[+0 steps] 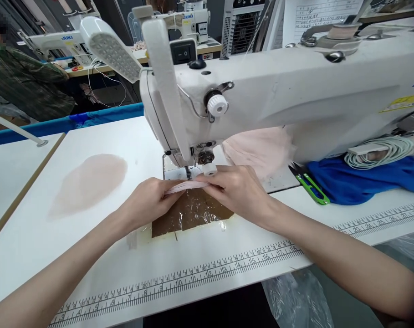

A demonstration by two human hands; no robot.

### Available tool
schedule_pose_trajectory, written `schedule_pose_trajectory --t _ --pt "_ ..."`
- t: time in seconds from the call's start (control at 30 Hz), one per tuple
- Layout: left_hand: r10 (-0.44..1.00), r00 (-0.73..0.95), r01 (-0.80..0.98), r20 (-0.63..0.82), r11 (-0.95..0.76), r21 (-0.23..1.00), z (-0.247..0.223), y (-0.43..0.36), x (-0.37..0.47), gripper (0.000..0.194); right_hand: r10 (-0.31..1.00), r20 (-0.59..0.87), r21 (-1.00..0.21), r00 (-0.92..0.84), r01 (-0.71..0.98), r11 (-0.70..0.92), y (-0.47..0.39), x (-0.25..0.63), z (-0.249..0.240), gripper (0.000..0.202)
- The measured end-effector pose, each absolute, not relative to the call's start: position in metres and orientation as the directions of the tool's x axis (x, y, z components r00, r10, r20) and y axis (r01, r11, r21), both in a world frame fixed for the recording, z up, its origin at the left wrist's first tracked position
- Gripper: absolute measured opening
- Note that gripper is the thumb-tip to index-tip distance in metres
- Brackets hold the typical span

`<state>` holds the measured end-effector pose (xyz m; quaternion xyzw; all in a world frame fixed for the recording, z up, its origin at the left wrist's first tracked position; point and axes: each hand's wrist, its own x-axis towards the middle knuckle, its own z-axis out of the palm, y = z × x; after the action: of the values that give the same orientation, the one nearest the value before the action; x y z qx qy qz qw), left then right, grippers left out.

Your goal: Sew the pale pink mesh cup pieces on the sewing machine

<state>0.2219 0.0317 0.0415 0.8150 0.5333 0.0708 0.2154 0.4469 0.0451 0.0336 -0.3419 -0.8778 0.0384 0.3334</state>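
A narrow pale pink fabric piece (188,185) is stretched between my two hands, just in front of the needle and presser foot (189,172) of a white sewing machine (278,86). My left hand (152,200) pinches its left end between thumb and fingers. At its right end, my right hand (239,189) grips it, with the fingertips close to the presser foot. Beneath the hands lies a brown taped patch (196,212) on the white table. One thin pink fabric piece (90,182) lies flat at the left, and more pink fabric (261,148) is behind the needle area.
Green-handled thread snips (311,184) lie at the right beside blue cloth (350,182) and a coiled pale cord (377,152). A printed ruler (207,275) runs along the front edge. A person in a dark checked shirt (29,82) is at the back left, near other machines.
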Motion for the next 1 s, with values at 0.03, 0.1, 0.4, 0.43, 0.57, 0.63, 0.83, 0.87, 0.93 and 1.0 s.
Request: schedule_pose_trajectory --t 0.03,0.1,0.4,0.43,0.57,0.63,0.83,0.87,0.93,1.0 --pt "0.898 0.423 0.833 -0.118 -0.335 0.441 0.041 0.032 0.221 0.034 0.621 0.567 -0.282 -0.540 0.581 0.763 0.045 0.446 0.033 0.025" --pt "0.892 0.436 0.815 -0.119 -0.336 0.472 0.043 0.032 0.221 0.038 0.617 0.575 -0.264 -0.538 0.591 0.762 0.044 0.445 0.033 0.025" --pt "0.834 0.551 0.738 0.009 -0.493 0.461 0.041 0.019 0.222 0.041 0.671 0.361 -0.278 -0.648 0.612 0.741 0.036 0.446 0.039 0.020" --pt "0.820 0.572 0.733 0.037 -0.530 0.427 0.037 0.016 0.221 0.040 0.663 0.339 -0.261 -0.668 0.610 0.748 0.035 0.446 0.039 0.019" --pt "0.761 0.621 0.720 0.189 -0.649 0.246 0.025 0.007 0.220 0.034 0.612 0.371 -0.189 -0.699 0.588 0.786 0.034 0.446 0.038 0.017" --pt "0.759 0.614 0.728 0.218 -0.651 0.217 0.022 0.005 0.220 0.034 0.586 0.421 -0.190 -0.692 0.565 0.803 0.035 0.446 0.036 0.017" --pt "0.895 0.432 0.803 0.113 -0.439 0.404 0.026 0.012 0.223 0.034 0.577 0.537 -0.233 -0.616 0.549 0.803 0.040 0.446 0.032 0.018" --pt "0.907 0.406 0.817 0.108 -0.413 0.402 0.027 0.013 0.224 0.037 0.579 0.554 -0.238 -0.598 0.553 0.799 0.040 0.446 0.031 0.018" --pt "0.917 0.387 0.836 0.098 -0.394 0.382 0.029 0.015 0.225 0.040 0.586 0.574 -0.238 -0.572 0.568 0.788 0.040 0.445 0.029 0.022" --pt "0.916 0.392 0.842 0.085 -0.395 0.368 0.031 0.016 0.226 0.040 0.592 0.580 -0.228 -0.560 0.586 0.778 0.041 0.445 0.027 0.027"
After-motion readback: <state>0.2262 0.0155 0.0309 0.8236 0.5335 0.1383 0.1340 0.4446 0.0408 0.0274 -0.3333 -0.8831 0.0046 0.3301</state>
